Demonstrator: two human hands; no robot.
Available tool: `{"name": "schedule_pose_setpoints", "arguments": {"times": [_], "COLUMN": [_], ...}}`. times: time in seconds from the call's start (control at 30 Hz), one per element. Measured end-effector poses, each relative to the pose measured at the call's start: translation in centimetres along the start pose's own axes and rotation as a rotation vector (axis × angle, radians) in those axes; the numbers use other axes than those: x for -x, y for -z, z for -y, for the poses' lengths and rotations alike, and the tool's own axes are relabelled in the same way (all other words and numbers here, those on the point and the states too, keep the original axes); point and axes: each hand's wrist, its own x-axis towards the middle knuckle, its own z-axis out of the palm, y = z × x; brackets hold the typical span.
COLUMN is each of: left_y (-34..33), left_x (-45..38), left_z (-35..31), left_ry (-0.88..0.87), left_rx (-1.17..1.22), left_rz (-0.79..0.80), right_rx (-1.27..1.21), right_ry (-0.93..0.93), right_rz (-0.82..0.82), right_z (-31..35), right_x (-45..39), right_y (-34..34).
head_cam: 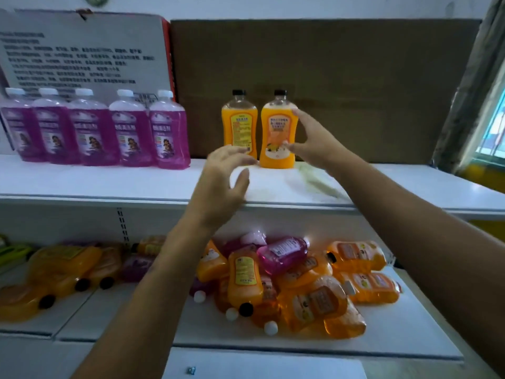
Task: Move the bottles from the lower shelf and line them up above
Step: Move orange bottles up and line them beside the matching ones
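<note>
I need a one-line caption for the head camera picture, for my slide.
Both open hands, left hand and right hand, at two upright orange bottles on the upper shelf.

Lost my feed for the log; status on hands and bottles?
Left hand open, empty. Right hand open beside the right upright orange plastic bottle. Two orange, five purple bottles lined up above. Heap of bottles below. Nothing blocking.

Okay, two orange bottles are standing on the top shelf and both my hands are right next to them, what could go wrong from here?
1. The right hand is open against the right orange bottle; a nudge could tip it into the left orange bottle standing close beside it.
2. The pile of bottles on the lower shelf lies loosely stacked; pulling one out may send others rolling off the front edge.
</note>
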Motion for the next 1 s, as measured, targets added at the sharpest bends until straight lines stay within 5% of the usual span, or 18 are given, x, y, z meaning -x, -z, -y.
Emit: {"name": "schedule_pose_setpoints", "arguments": {"times": [0.1,0.23,0.4,0.57,0.83,1.0], "left_y": [0.7,0.3,-1.8,-4.6,-8.2,-10.9], "left_x": [5.6,12.5,17.6,20.5,18.1,15.8], "left_z": [-1.6,-1.0,2.5,6.8,11.6,13.1], "left_ry": [-0.058,-0.012,0.103,0.235,0.353,0.279], "left_rx": [0.173,0.195,0.075,0.032,-0.04,-0.353], "left_rz": [-0.29,-0.293,-0.063,0.175,0.665,0.825], "right_rx": [-0.274,-0.529,-0.671,-0.553,-0.17,-0.016], "right_ry": [0.097,0.146,-0.019,-0.219,-0.161,-0.109], "right_rz": [-0.062,-0.156,-0.162,-0.023,0.055,0.114], "right_z": [1.0,1.0,-1.8,-5.2,-9.7,-11.1], "right_x": [6.4,17.1,26.9,29.6,27.1,26.6], "right_y": [1.1,0.3,-5.9,-13.8,-22.0,-24.7]}}
